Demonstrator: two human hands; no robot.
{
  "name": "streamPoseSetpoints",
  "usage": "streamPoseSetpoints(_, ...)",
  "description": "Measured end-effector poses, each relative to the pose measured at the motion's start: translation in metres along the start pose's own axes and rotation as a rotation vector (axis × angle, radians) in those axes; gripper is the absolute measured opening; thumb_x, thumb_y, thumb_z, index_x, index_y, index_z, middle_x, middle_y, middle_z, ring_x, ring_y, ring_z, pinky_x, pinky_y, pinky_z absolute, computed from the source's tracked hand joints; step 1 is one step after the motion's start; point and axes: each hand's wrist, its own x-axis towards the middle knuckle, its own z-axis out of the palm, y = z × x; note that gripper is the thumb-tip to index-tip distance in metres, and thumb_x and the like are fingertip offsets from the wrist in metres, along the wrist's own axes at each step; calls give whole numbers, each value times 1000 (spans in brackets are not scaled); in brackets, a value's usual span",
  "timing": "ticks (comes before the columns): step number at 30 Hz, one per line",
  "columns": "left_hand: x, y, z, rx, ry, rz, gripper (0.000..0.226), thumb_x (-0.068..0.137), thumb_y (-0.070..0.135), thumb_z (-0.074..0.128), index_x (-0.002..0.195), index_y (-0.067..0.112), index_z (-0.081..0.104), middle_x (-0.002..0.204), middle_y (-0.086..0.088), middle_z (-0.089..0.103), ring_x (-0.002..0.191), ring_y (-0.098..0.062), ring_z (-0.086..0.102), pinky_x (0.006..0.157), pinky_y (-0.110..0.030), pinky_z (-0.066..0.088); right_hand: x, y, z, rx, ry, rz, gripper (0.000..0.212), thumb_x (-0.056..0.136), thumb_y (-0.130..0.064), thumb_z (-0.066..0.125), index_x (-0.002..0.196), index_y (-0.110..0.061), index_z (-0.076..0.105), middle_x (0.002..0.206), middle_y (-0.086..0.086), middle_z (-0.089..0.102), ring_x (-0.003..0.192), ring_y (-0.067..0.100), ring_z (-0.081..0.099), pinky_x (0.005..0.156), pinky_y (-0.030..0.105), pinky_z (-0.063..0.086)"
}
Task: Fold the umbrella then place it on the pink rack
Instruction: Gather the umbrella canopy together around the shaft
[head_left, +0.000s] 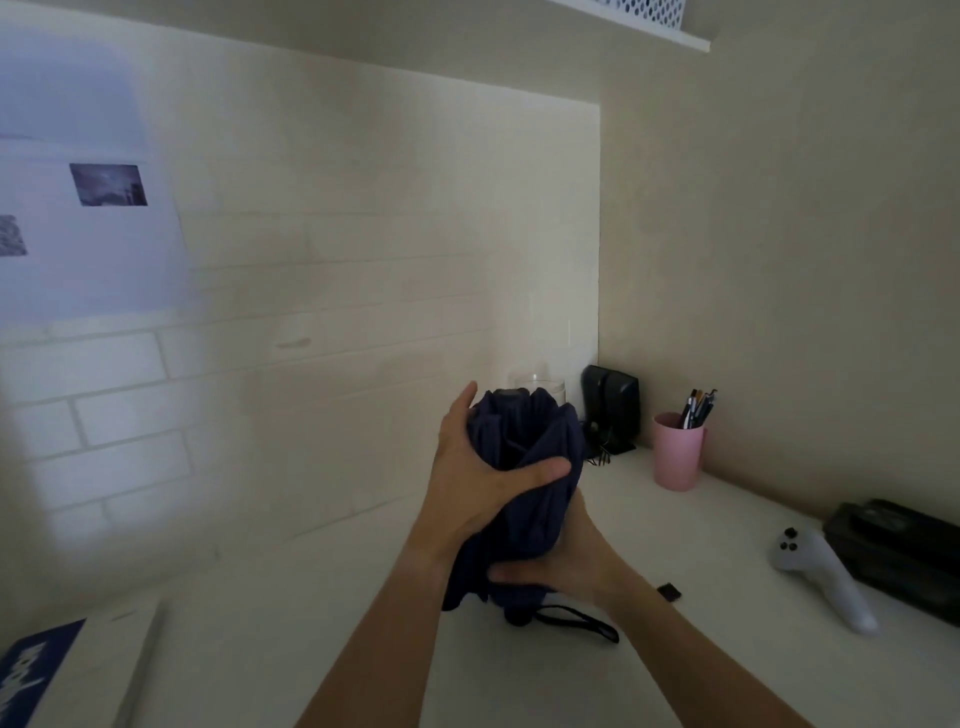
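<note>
A dark navy umbrella (524, 447), collapsed short with its fabric bunched, stands nearly upright in front of me above a white desk. My left hand (478, 478) wraps around its upper half, thumb across the front folds. My right hand (561, 561) grips the lower part from the right side. The handle end and a black wrist strap (576, 621) hang below my hands. No pink rack is in view.
A white desk (311, 649) runs along a pale brick-pattern wall. On the right stand a pink cup of pens (675, 452), a black speaker (610, 405), a white controller (821, 577) and a black box (898, 556). A white shelf (649, 21) is overhead.
</note>
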Motion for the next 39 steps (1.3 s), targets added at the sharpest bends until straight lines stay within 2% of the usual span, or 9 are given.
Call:
streamPoseSetpoints(3, 8, 5, -1, -51, 61, -15, 55, 66, 40, 95, 112, 22, 71, 111, 4, 76, 105, -17, 73, 92, -35, 61, -17, -9, -12, -232, -90, 53, 117, 46, -50, 98, 137, -51, 25, 141, -12, 34, 137, 8, 38, 116, 32, 40)
streamPoseSetpoints(7, 13, 8, -8, -186, 125, -68, 18, 72, 25, 93, 83, 21, 79, 88, -1, 81, 88, -20, 78, 82, -39, 63, -12, -52, -46, 210, 60, -54, 120, 61, -45, 93, 157, -36, 21, 146, -21, 40, 114, -16, 53, 82, 8, 53)
streamPoseSetpoints(15, -7, 7, -7, -159, 142, -27, 40, 76, 39, 88, 110, 28, 70, 109, 8, 76, 100, -6, 73, 89, -28, 59, 5, -65, 0, 49, 54, -139, 98, 63, -23, 97, 144, -23, 43, 132, -8, 66, 119, 5, 66, 103, 34, 55)
streamPoseSetpoints(20, -19, -8, -13, -65, 154, -7, 100, 53, 45, 99, 133, 30, 42, 121, 18, 60, 106, 5, 65, 89, -20, 56, 12, -45, 11, 77, 91, -132, 80, 65, -19, 95, 135, -19, 56, 124, -1, 72, 113, 13, 71, 98, 40, 58)
streamPoseSetpoints(26, -16, -11, -14, -112, 123, -3, 58, 61, 31, 99, 111, 31, 69, 106, 13, 77, 97, -2, 74, 84, -23, 62, 19, -29, 20, 31, 134, -102, 92, 50, -40, 101, 129, -44, 54, 130, 4, 63, 121, 21, 64, 102, 43, 55)
streamPoseSetpoints(29, -20, -26, -9, -144, 76, -7, 78, 61, 30, 99, 128, 32, 59, 119, 16, 71, 106, 4, 69, 82, -11, 56, 15, -13, 26, 88, 133, -64, 96, 58, -23, 98, 140, -22, 47, 129, -1, 66, 117, 14, 67, 98, 38, 58)
streamPoseSetpoints(33, -40, -76, -7, -1, -29, -115, 119, 46, 39, 104, 146, 30, 41, 132, 18, 64, 119, 1, 64, 95, -22, 56, 2, 19, 35, -102, 128, 86, 84, 61, -25, 92, 131, -30, 46, 116, -24, 59, 103, -8, 61, 90, 17, 54)
streamPoseSetpoints(36, -55, -111, 3, 46, -33, -193, 74, 50, 41, 92, 118, 23, 68, 110, 6, 74, 110, -22, 71, 84, -27, 61, -6, 37, 49, -260, 145, 205, 25, 80, -5, 71, 94, -20, 58, 79, -14, 59, 70, -2, 55, 61, 9, 49)
streamPoseSetpoints(39, -53, -116, 13, 18, -44, -184, 50, 67, 18, 86, 113, 12, 69, 102, 3, 71, 107, -19, 70, 77, -16, 57, -7, 32, 56, -460, 43, 226, 24, 94, 7, 54, 87, -16, 51, 85, -3, 54, 80, 10, 59, 57, 7, 39)
